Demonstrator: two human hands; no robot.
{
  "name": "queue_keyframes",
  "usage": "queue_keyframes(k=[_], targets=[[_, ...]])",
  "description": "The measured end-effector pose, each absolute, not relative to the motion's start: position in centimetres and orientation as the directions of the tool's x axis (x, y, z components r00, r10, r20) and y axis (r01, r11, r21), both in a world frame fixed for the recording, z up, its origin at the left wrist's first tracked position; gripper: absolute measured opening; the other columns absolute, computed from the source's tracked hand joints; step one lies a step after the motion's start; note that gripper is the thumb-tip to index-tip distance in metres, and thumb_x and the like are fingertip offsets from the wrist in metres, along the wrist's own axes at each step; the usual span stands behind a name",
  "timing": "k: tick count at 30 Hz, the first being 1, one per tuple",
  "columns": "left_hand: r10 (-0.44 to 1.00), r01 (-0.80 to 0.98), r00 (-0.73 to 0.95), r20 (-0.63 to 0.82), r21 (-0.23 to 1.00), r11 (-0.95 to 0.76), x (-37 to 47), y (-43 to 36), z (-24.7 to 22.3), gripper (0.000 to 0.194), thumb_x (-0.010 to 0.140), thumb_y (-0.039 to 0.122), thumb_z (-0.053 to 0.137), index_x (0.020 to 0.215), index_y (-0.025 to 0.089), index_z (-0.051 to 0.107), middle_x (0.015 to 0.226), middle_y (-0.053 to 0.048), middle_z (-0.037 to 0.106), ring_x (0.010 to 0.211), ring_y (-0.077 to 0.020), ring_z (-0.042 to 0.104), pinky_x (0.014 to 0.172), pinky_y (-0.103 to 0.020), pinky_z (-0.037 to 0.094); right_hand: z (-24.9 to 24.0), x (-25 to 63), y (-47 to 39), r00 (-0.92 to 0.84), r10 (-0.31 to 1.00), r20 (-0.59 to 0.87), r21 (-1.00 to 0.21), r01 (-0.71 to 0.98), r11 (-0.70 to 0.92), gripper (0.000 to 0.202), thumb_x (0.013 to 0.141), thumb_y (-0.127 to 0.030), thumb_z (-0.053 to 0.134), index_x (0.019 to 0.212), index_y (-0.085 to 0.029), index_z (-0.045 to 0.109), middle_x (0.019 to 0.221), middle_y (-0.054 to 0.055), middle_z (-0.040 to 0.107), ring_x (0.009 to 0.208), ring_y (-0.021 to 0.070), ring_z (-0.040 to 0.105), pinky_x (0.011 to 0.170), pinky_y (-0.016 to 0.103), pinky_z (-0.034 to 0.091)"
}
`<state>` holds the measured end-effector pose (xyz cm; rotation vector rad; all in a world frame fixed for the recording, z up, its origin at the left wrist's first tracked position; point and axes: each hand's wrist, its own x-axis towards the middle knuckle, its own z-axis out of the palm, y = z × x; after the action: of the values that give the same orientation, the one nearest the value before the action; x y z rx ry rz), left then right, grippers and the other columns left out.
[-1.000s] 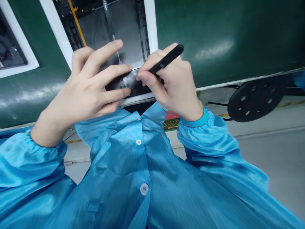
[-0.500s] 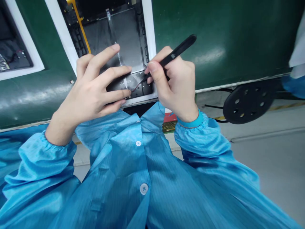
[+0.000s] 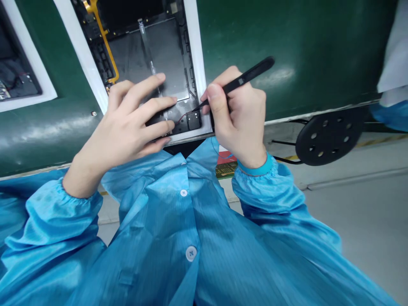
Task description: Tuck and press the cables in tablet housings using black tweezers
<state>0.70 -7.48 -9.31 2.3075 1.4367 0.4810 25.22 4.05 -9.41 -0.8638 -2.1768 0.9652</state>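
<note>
An opened black device [image 3: 161, 51], its inner parts exposed, lies in a white frame [image 3: 195, 46] on the green bench. Over its lower left part rests my left hand [image 3: 132, 117], fingers spread, with fingertips on the device. Black tweezers [image 3: 250, 74] are pinched in my right hand [image 3: 237, 110]. Their tip is at a small square black part [image 3: 193, 120] in the lower right corner, beside a thin reddish wire [image 3: 182, 117]. That wire runs toward my left fingertips. A yellow-orange flex cable [image 3: 106, 40] lies along the device's left side.
A second white frame [image 3: 47, 87] with another opened device stands on the green bench [image 3: 287, 38] at left. Past the front edge, at right, is a round black stool seat with holes [image 3: 328, 140]. A blue sleeve [image 3: 390, 114] shows at far right.
My right hand and the tweezers have shifted slightly right and down, and the tweezer tip now sits at the corner part's upper edge. My left hand has shifted slightly within the view, fingers still spread.
</note>
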Motion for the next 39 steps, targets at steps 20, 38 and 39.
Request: queue_keyframes(k=[20,38,39], targets=[[0.971,0.788,0.23,0.068,0.573,-0.226,2.0,-8.6,-10.1,0.046,0.108,0.04,0.065,0.154,0.042,0.066,0.185,0.002,0.03,0.176,-0.0429,0.015,0.137,-0.077,0.019,-9.6,25.6,3.5,-0.576,0.804,0.149,-0.872,0.307,0.382,0.044,0.117,-0.054,0.049,0.092,-0.025,0.071,0.087,0.001,0.07,0.079,0.0166,0.071,0.086,0.036,0.061],[0.621,-0.412,-0.406,-0.67,0.741,0.531,-2.0,-8.8,-5.1,0.02,0.096,0.034,0.063,0.102,0.016,0.069,0.101,-0.012,0.076,0.082,-0.0182,0.069,0.073,-0.027,0.055,-7.9,26.2,4.9,-0.599,0.699,-0.391,-0.753,-0.229,-0.617,0.033,0.101,-0.052,0.079,0.085,-0.024,0.075,0.132,0.008,0.083,0.134,0.025,0.077,0.123,0.044,0.061],[0.633,-0.375,-0.403,-0.662,0.75,0.546,-2.3,-8.4,-5.4,0.017,0.094,0.032,0.064,0.095,0.015,0.068,0.093,-0.011,0.073,0.075,-0.0166,0.066,0.068,-0.026,0.052,-7.9,26.3,5.0,-0.606,0.688,-0.399,-0.739,-0.232,-0.632,0.032,0.101,-0.051,0.08,0.085,-0.024,0.075,0.133,0.009,0.083,0.135,0.0252,0.077,0.122,0.043,0.061]])
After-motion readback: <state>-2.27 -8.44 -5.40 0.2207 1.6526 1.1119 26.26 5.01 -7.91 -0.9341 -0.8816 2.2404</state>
